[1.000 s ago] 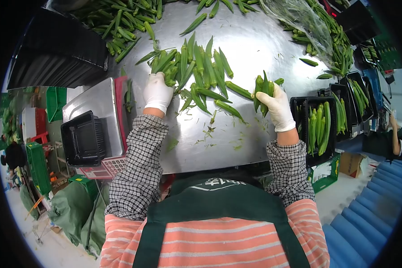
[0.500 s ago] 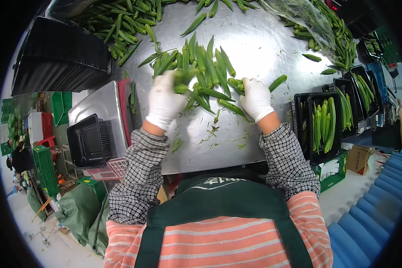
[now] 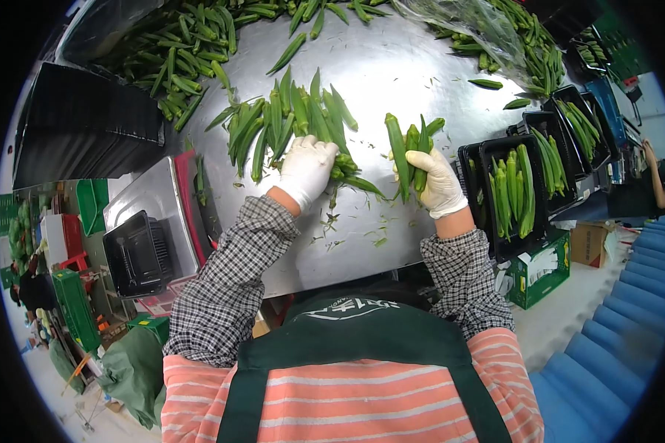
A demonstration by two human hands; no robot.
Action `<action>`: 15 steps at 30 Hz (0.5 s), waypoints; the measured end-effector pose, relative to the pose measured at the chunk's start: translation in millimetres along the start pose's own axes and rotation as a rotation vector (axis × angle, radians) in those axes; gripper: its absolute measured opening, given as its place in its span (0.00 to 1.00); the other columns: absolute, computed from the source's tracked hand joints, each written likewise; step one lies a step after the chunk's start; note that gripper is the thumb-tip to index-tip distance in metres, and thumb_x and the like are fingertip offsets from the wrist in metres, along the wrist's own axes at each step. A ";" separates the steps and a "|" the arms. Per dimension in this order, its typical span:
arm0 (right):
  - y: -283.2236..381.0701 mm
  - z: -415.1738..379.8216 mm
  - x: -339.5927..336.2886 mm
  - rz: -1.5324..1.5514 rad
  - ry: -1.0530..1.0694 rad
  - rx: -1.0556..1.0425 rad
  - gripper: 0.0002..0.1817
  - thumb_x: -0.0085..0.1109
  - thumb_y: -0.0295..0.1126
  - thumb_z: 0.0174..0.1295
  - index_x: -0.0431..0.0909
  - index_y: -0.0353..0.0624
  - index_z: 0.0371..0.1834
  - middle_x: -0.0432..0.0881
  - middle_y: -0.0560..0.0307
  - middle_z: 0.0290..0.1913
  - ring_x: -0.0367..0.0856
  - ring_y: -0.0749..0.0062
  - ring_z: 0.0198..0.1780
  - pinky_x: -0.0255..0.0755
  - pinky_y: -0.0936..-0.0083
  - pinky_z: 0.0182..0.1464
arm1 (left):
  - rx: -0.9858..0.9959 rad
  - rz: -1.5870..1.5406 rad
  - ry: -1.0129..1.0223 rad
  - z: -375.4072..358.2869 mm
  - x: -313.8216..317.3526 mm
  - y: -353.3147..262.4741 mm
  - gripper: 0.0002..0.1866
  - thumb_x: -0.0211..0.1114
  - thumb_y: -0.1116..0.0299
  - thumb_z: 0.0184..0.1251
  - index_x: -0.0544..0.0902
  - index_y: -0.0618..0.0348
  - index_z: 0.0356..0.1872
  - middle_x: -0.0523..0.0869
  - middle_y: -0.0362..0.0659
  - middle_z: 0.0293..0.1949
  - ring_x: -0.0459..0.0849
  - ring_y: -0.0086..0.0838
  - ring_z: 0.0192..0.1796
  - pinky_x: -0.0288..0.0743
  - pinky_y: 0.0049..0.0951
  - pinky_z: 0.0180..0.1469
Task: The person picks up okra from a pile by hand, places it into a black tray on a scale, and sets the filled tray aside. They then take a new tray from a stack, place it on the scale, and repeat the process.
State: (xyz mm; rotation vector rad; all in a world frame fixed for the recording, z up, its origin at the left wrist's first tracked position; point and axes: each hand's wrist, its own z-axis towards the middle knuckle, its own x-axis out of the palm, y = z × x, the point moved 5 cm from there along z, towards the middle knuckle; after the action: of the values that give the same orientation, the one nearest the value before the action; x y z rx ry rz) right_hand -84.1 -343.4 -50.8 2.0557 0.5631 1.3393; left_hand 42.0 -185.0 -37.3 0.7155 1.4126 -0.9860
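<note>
In white gloves, both my hands are over a steel table (image 3: 399,247). My right hand (image 3: 437,181) grips several okra pods (image 3: 397,144), held upright between thumb and fingers above the metal. To its left, my left hand (image 3: 308,170) has its fingers curled down around okra pods (image 3: 345,166) at the near edge of a small heap; stem ends stick out beside the fingers, and the fingertips are partly hidden. The heap of green okra (image 3: 281,118) spreads just beyond that hand, tips pointing mostly away from me.
Black trays filled with okra (image 3: 515,192) line the right side. A larger okra pile (image 3: 192,52) lies at the back left, and another lies under clear plastic (image 3: 480,26). At left are stacked black trays (image 3: 89,125) and a scale (image 3: 151,203) bearing an empty black tray (image 3: 137,255).
My right hand has lifted several okra pods upright from the table. My left hand has moved right and down onto the heap's near edge. The whole view has shifted slightly.
</note>
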 end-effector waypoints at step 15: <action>-48.0 8.8 227.1 -0.778 0.365 -0.230 0.24 0.59 0.28 0.53 0.69 0.34 0.54 0.79 0.53 0.47 0.76 0.74 0.48 0.69 0.78 0.53 | -0.576 -2.175 -0.834 -122.8 -78.3 26.5 0.19 0.57 0.67 0.67 0.70 0.60 0.57 0.77 0.42 0.52 0.74 0.28 0.56 0.65 0.31 0.61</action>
State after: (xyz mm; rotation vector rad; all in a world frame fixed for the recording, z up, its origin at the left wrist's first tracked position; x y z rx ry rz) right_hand 13.1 -165.3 62.3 1.1954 1.1586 1.2066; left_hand 16.3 -54.4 27.4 -1.9631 1.1164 -1.8104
